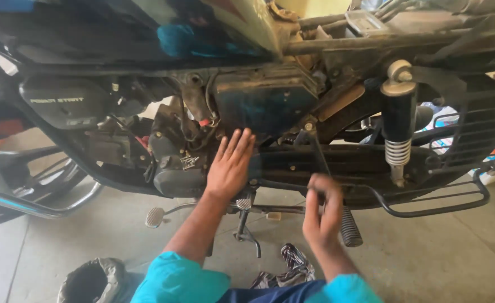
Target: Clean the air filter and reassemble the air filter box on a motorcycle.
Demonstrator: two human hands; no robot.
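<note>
Crouching beside the dusty black motorcycle frame (337, 163), we have both hands up at its side. Our left hand (230, 165) is open, fingers spread and together flat, pressed against the grimy black engine casing (177, 168) just below the dark, dust-coated rectangular side box (264, 104); it grips nothing and seems only to steady us or the machine. Our right hand (321, 210) is blurred, with thumb and fingers curled toward each other around the lower end of a thin dark metal rod-like tool (317, 154), which rises to a small bolt head (308, 127) under the side box. Whether the fingers are fully clamped on the shaft we cannot tell, because of the blur.

We judge the step in hand to be working that fastener, with the tool seated or nearly seated on it. The next move likely calls for a firm grip on the handle, keeping the shaft in line with the bolt so it does not slip, while the flat left palm braces.

Close by are the ribbed black rubber footpeg (351, 227), the chrome-sprung black rear shock absorber (399, 126), the small round brake pedal (154, 216), a striped rag (292, 266) on the grey concrete floor (443, 252), and a dark crumpled bag (93, 280).
</note>
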